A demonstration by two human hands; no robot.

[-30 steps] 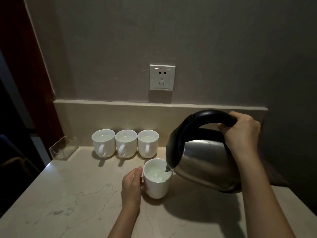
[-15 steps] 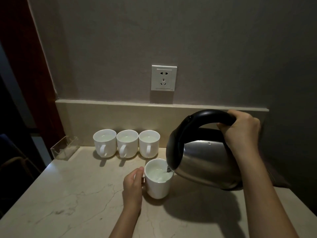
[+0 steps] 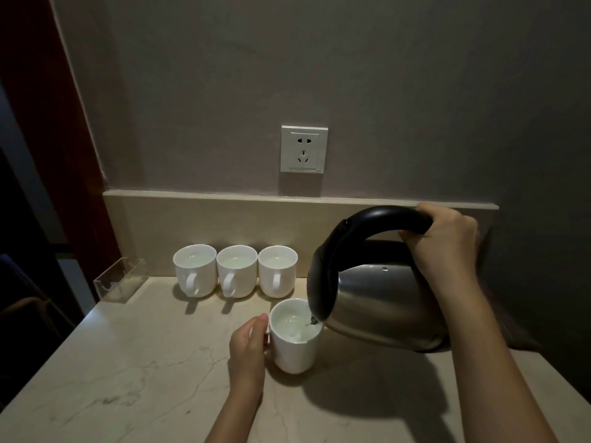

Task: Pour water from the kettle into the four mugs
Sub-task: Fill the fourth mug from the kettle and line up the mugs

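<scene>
Marble bench (image 3: 128, 378) runs along a grey wall with a white socket (image 3: 304, 149); three white mugs (image 3: 236, 270) holding water stand in a row at the back, near a clear plastic holder (image 3: 119, 284). The right hand (image 3: 443, 241) has its fingers wrapped round the black handle of the steel kettle (image 3: 377, 298), tilted with its spout over the fourth mug (image 3: 295, 337). The left hand (image 3: 248, 346) grips that mug's handle side, and the mug stands on the bench with water inside.

Dim, soft focus; kettle (image 3: 380, 298) shadow dark on counter (image 3: 128, 378); wide-angle edge bending.
</scene>
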